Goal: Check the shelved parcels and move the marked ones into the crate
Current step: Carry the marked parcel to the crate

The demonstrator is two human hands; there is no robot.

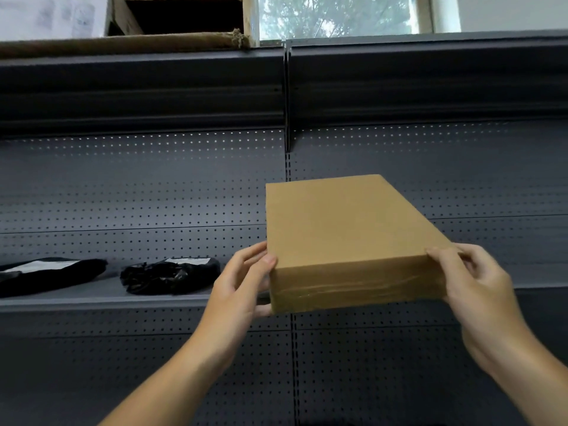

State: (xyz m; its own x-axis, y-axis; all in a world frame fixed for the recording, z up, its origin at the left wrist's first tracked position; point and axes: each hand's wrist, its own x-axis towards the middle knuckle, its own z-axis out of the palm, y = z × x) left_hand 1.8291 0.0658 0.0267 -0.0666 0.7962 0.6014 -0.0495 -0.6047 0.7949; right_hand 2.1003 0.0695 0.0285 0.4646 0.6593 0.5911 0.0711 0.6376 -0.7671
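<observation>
**Checking a brown parcel at the shelf's edge**

A person holds a plain cardboard box [347, 229] by its near corners. The left hand [242, 287] grips the left corner, thumb on top and fingers underneath. The right hand [479, 287] pinches the right corner.

The box juts out past the lip of the grey shelf [92, 299]; whether its far end rests there is hidden. No mark shows on the top or the taped front face, so this looks like the inspection step. The next move probably calls for turning the box to read its other faces. The crate is out of view.

A flat black mailer [49, 273] and a crumpled black bag [169, 276], both white-labelled, lie on the same shelf to the left, apart from the box. An open carton [178, 20] sits overhead. Nothing appears to block the hands.
</observation>
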